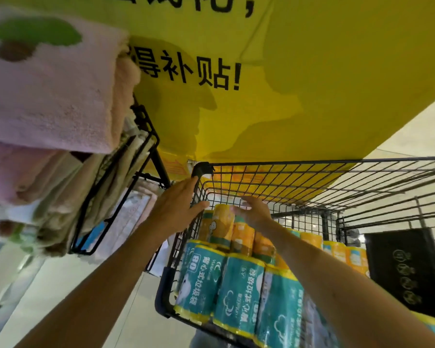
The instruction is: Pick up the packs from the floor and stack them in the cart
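Both hands open, left hand [177, 207] on cart [312, 177] rim, right hand [255, 213] above packs [236, 285] (teal, orange)

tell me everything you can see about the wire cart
The wire cart is a black metal mesh basket with a thicker rim and rounded corner pieces. It stands beside a yellow banner and a black rack of folded towels. It is filled with teal packs near the camera and orange packs behind. The left hand rests open against its far-left corner from outside; the right hand reaches inside over the orange packs.

black wire cart [312, 177], glossy plastic packs [239, 292]
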### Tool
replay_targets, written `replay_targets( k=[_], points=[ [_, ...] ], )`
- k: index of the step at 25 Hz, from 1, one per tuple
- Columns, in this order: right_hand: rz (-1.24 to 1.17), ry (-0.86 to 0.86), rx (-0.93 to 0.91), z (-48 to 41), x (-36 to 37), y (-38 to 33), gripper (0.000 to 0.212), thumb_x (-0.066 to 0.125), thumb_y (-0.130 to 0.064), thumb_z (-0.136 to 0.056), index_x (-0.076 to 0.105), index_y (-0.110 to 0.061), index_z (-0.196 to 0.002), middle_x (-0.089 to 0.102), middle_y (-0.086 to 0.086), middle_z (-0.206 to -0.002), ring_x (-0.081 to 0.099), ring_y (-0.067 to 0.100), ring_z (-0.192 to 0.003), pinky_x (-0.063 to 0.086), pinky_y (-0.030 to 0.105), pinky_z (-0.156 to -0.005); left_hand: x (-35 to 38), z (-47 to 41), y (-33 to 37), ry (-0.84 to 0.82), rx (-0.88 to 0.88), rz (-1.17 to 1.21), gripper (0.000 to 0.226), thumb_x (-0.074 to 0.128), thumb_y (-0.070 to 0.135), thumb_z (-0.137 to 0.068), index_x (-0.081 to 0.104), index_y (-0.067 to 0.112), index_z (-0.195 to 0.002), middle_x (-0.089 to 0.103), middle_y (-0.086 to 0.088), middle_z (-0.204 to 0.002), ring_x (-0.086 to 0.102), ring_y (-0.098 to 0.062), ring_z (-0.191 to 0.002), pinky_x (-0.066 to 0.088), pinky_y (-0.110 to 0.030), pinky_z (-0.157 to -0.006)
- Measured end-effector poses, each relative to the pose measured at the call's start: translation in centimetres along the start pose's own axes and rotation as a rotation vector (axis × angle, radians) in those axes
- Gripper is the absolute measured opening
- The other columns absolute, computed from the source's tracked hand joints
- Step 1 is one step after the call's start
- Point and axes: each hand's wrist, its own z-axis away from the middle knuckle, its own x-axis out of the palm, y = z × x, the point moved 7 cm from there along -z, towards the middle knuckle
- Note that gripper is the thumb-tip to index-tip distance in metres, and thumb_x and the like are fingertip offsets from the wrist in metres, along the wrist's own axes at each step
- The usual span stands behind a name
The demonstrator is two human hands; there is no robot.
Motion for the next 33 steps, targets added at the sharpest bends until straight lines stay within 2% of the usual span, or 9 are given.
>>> replay_targets(
  k=[2, 7, 15, 17, 21, 25, 27, 31, 33],
  points=[
    [0.174, 0.044, -0.085, 2.3, -2.9, -1.6, 0.064, 0.06, -0.043, -0.09, 0.041, -0.01, -0.142, 0.046, 0.01, -0.142, 0.045, 0.027, -0.128, 0.039, 0.033, -0.1, -0.5, 0.3, 2.0, -0.009, 0.033, -0.057, 0.075, 0.042, 0.05, -0.095, 0.009, 0.017, -0.153, 0.015, -0.005, -0.159, 0.019, -0.023, -0.144, 0.023, -0.036, -0.113],
    [0.484, 0.181, -0.144, 8.6, -10.4, -4.6, 0.063, 0.048, -0.048, -0.095, 0.034, -0.01, -0.143, 0.046, 0.012, -0.141, 0.048, 0.028, -0.125, 0.043, 0.036, -0.096, -3.4, 0.9, 9.0, -0.03, 0.175, -0.234, 0.077, 0.038, 0.053, -0.096, 0.003, 0.016, -0.153, 0.017, -0.01, -0.158, 0.023, -0.028, -0.142, 0.026, -0.04, -0.113],
    [0.615, 0.56, -0.014, 25.4, -16.9, -5.5, 0.074, 0.053, -0.048, -0.092, 0.021, -0.012, -0.148, 0.045, 0.013, -0.14, 0.047, 0.031, -0.125, 0.044, 0.042, -0.097, -5.5, 8.0, 20.1, 0.018, 0.582, -0.439, 0.075, 0.036, 0.057, -0.095, 0.013, 0.015, -0.152, 0.016, -0.006, -0.159, 0.021, -0.026, -0.144, 0.024, -0.039, -0.115],
    [0.614, 0.653, 0.063, 30.7, -17.3, -3.4, 0.078, 0.053, -0.05, -0.091, 0.017, -0.015, -0.15, 0.042, 0.011, -0.143, 0.045, 0.03, -0.128, 0.043, 0.042, -0.097, -3.9, 11.4, 23.1, 0.01, 0.72, -0.474, 0.077, 0.039, 0.058, -0.093, 0.016, 0.013, -0.152, 0.019, -0.008, -0.158, 0.023, -0.028, -0.143, 0.026, -0.04, -0.114],
    [0.565, 0.788, 0.23, 41.6, -16.8, 2.8, 0.072, 0.055, -0.048, -0.09, 0.023, -0.015, -0.147, 0.052, 0.012, -0.13, 0.053, 0.032, -0.116, 0.045, 0.037, -0.083, 1.2, 19.3, 28.5, -0.027, 0.973, -0.548, 0.08, 0.037, 0.066, -0.09, 0.022, 0.015, -0.15, 0.027, -0.009, -0.155, 0.03, -0.028, -0.14, 0.029, -0.042, -0.112],
    [0.54, 0.925, 0.458, 53.6, -14.9, 9.8, 0.066, 0.056, -0.051, -0.089, 0.035, -0.017, -0.141, 0.054, 0.008, -0.13, 0.054, 0.029, -0.115, 0.048, 0.04, -0.088, 6.3, 29.7, 33.5, -0.06, 1.201, -0.553, 0.076, 0.035, 0.069, -0.089, 0.03, 0.019, -0.146, 0.035, -0.007, -0.151, 0.04, -0.027, -0.133, 0.036, -0.041, -0.107],
    [0.507, 0.96, 0.569, 59.7, -13.1, 13.4, 0.067, 0.054, -0.051, -0.09, 0.032, -0.018, -0.144, 0.053, 0.009, -0.131, 0.054, 0.029, -0.116, 0.049, 0.042, -0.092, 8.8, 35.3, 35.1, -0.07, 1.301, -0.545, 0.073, 0.036, 0.067, -0.089, 0.034, 0.019, -0.143, 0.04, -0.007, -0.147, 0.043, -0.027, -0.129, 0.04, -0.04, -0.103],
    [0.375, 1.001, 0.779, 72.0, -7.6, 20.5, 0.07, 0.051, -0.053, -0.091, 0.026, -0.018, -0.146, 0.052, 0.009, -0.133, 0.052, 0.031, -0.117, 0.046, 0.04, -0.092, 14.2, 45.2, 36.4, -0.125, 1.466, -0.608, 0.079, 0.03, 0.067, -0.091, 0.017, 0.018, -0.152, 0.025, -0.005, -0.156, 0.029, -0.026, -0.14, 0.03, -0.041, -0.112],
    [0.289, 1.013, 0.893, 78.2, -3.5, 24.4, 0.069, 0.051, -0.053, -0.091, 0.027, -0.017, -0.145, 0.052, 0.011, -0.132, 0.052, 0.032, -0.117, 0.046, 0.041, -0.091, 17.3, 50.5, 36.5, -0.175, 1.518, -0.622, 0.078, 0.029, 0.066, -0.092, 0.016, 0.018, -0.152, 0.025, -0.006, -0.156, 0.031, -0.027, -0.139, 0.03, -0.041, -0.109]
  ],
)
